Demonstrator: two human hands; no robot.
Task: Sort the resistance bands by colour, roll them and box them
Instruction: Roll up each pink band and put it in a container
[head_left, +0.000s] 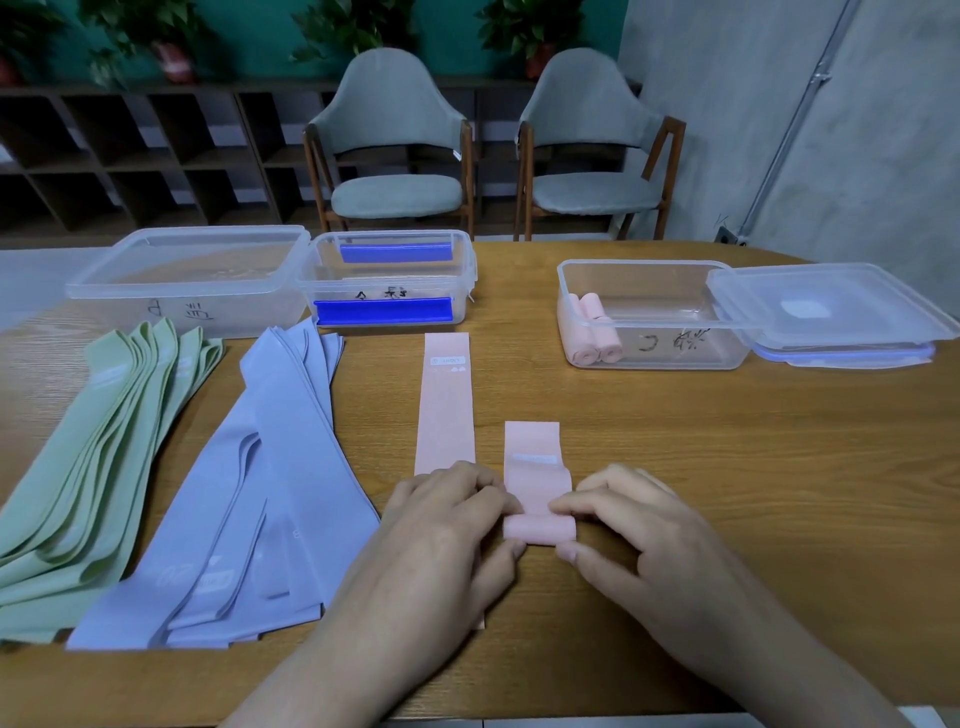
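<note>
Pink band (535, 467) lies low and just right of centre in the frame, flat on the wooden bench (727, 467), with its near end already wound into a small roll (539, 531) between the person's two hands. The left hand (447, 525) pinches the roll's left end, its fingers (498, 501) curled over the top and the thumb tucked beneath; the right hand (631, 525) does the same at the right end, so both are closed on the roll. The band looks thin, light and limp, probably stretchy, with a slightly grippy face, so it will likely spring loose if the pinch slackens; the sound hold is at the two ends of the roll, with the fingers pressing down and pushing forward evenly so that the edges stay in line. A small white label (535, 459) lies across the flat part just ahead of the roll. A second pink band (445, 410) lies flat just to the left, its near end hidden under the left hand. Further left a fanned pile of blue bands (270, 493) and a pile of green bands (98, 457) wait unrolled. In the upper right, an open clear box (675, 358) holds finished pink rolls (592, 332) at its left end, its lid (831, 306) propped against the right side. Two more clear boxes stand at upper left, one (192, 280) lidded and one (389, 280) with blue clips.
</note>
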